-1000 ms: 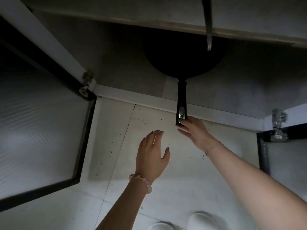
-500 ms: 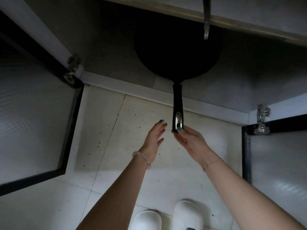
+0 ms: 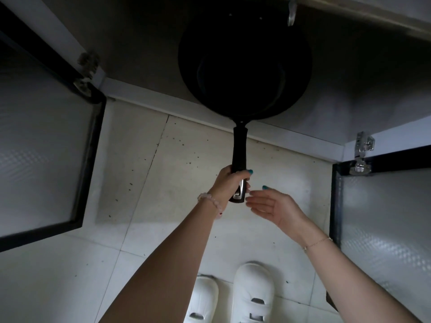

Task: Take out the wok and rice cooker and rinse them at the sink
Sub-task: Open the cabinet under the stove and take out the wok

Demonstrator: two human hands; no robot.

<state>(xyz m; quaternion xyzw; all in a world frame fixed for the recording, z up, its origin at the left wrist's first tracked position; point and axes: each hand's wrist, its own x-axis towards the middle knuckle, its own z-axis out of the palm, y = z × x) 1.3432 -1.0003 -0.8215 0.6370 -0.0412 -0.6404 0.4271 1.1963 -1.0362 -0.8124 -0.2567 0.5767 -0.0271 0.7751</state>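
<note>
A black wok [image 3: 245, 66] sits in the dark lower cabinet, its bowl partly past the cabinet's front edge. Its long black handle [image 3: 239, 148] points toward me over the floor. My left hand [image 3: 229, 183] is closed around the near end of that handle, by its metal tip. My right hand [image 3: 272, 206] hovers just right of the handle end, fingers spread and palm up, holding nothing. No rice cooker is visible.
Two frosted-glass cabinet doors with black frames stand open, one at the left [image 3: 42, 145] and one at the right [image 3: 382, 229]. A metal hook [image 3: 291, 12] hangs above the wok. Pale floor tiles [image 3: 177, 183] and my white slippers [image 3: 254, 292] lie below.
The wok has slid out toward me. My left hand took hold of the handle end, and my right hand let go and drew back to the right.
</note>
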